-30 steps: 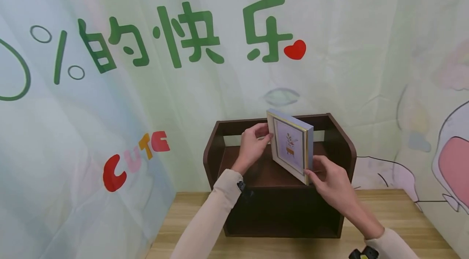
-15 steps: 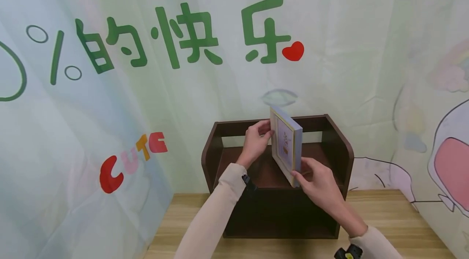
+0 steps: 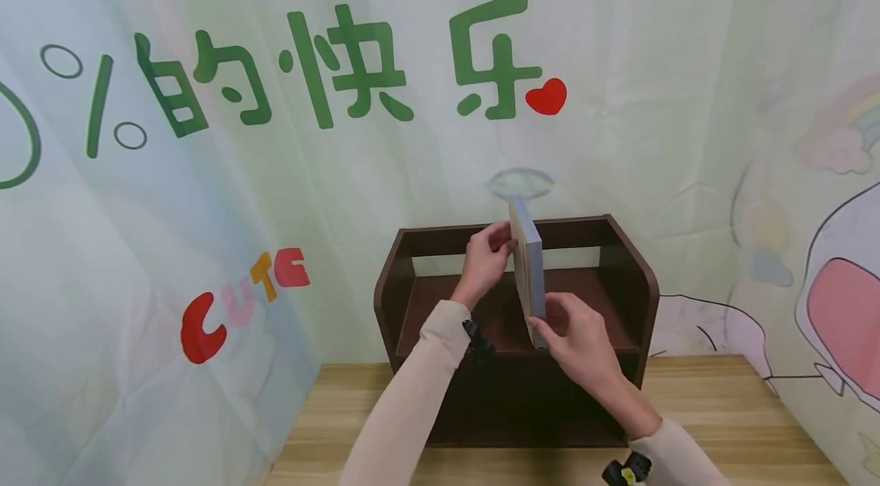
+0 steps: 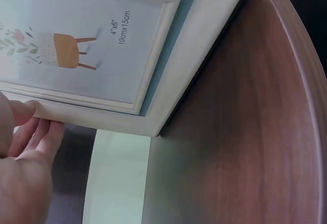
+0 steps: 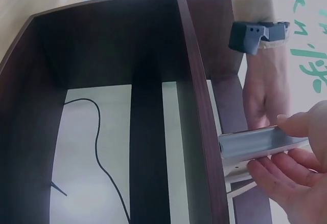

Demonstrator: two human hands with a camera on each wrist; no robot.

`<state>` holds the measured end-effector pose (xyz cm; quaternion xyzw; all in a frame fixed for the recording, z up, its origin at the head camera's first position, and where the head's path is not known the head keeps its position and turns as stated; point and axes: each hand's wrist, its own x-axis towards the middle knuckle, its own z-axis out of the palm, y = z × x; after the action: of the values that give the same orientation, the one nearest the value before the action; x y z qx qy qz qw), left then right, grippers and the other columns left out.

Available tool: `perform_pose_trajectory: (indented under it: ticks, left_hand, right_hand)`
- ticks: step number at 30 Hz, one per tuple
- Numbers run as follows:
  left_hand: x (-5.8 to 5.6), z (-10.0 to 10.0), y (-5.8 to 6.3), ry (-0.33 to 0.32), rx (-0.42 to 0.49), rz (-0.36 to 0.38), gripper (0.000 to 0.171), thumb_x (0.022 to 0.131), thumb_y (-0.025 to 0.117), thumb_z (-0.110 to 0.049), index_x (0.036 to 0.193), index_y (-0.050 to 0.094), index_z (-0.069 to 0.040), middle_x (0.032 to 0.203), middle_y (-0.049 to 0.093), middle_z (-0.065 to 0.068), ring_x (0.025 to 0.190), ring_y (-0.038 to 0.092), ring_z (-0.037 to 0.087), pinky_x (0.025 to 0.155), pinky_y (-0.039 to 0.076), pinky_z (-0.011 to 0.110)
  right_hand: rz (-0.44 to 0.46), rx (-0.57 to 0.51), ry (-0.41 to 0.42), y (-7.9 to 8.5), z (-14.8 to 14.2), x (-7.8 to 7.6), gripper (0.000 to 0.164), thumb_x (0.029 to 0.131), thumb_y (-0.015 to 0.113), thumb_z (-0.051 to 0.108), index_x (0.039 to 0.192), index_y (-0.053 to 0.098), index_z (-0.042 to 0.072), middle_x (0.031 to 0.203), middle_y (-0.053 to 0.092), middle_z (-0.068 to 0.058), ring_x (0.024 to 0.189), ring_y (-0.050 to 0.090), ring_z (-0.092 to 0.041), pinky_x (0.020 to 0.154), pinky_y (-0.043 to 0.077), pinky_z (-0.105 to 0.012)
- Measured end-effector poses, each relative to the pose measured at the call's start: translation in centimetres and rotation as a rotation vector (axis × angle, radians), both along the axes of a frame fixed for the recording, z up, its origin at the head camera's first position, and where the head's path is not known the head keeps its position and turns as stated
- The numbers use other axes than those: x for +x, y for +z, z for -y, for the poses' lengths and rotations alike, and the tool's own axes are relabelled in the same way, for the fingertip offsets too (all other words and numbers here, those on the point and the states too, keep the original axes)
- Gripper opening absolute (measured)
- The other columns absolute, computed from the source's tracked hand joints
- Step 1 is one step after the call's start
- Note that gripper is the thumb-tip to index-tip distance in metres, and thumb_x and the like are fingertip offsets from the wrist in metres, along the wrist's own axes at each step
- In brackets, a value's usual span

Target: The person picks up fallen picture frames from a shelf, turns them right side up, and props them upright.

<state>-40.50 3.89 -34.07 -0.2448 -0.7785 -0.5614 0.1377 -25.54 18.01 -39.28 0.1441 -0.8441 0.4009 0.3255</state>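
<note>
A picture frame [image 3: 536, 280] stands upright on the upper shelf of a dark brown desk rack [image 3: 467, 318], its edge turned toward me in the head view. My left hand [image 3: 484, 260] pinches its far side edge between thumb and fingers. Lower down, my right hand [image 3: 580, 333] holds the near edge, thumb on the picture side and fingers behind. The left wrist view shows the cream border [image 4: 168, 86] of the frame, with a flower-and-stool print inside. In the right wrist view, the bluish edge [image 5: 250, 143] of the frame lies at the shelf's front board.
Curved side panels [image 3: 635, 280] flank the upper shelf, and a rail [image 3: 474, 241] crosses its back. Below is an open compartment [image 5: 112, 50] with a black cord [image 5: 99, 152] visible through it. The rack stands on a wooden table [image 3: 742, 409] before a printed cloth [image 3: 653, 127].
The picture frame has turned, its near edge swinging left with my right hand, so the printed face no longer shows in the head view. My left hand keeps the far edge, moving slightly right.
</note>
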Motion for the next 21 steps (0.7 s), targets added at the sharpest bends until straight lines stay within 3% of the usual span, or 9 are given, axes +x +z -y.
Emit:
perform_pose_trajectory:
  ticks: [6,13,21]
  left_hand:
    - [-0.2,-0.3,-0.2,-0.025,0.011,0.014,0.03,0.096,0.062,-0.01,0.126,0.064,-0.01,0.118,0.072,0.01,0.111,0.069,0.02,0.081,0.055,0.023]
    - [-0.4,-0.5,-0.3,-0.065,0.053,0.043,0.033,0.095,0.059,-0.002,0.128,0.063,-0.006,0.118,0.07,0.017,0.11,0.068,0.027,0.068,0.049,0.018]
    - [-0.2,-0.7,-0.2,-0.031,0.006,0.006,0.033,0.095,0.06,-0.004,0.127,0.064,-0.008,0.119,0.071,0.013,0.112,0.068,0.024,0.081,0.055,0.025]
  right_hand:
    - [0.023,-0.026,-0.009,-0.1,0.7,-0.2,0.034,0.082,0.08,0.018,0.11,0.064,0.01,0.099,0.068,-0.005,0.086,0.068,-0.017,0.071,0.061,-0.03]
    - [0.007,-0.027,-0.015,-0.3,1.5,0.0,0.03,0.082,0.08,0.02,0.106,0.065,0.01,0.096,0.066,-0.003,0.084,0.068,-0.014,0.073,0.061,-0.031]
    - [0.003,-0.021,-0.036,-0.5,1.5,-0.1,0.031,0.082,0.081,0.021,0.106,0.065,0.012,0.096,0.066,-0.001,0.084,0.068,-0.012,0.073,0.061,-0.029]
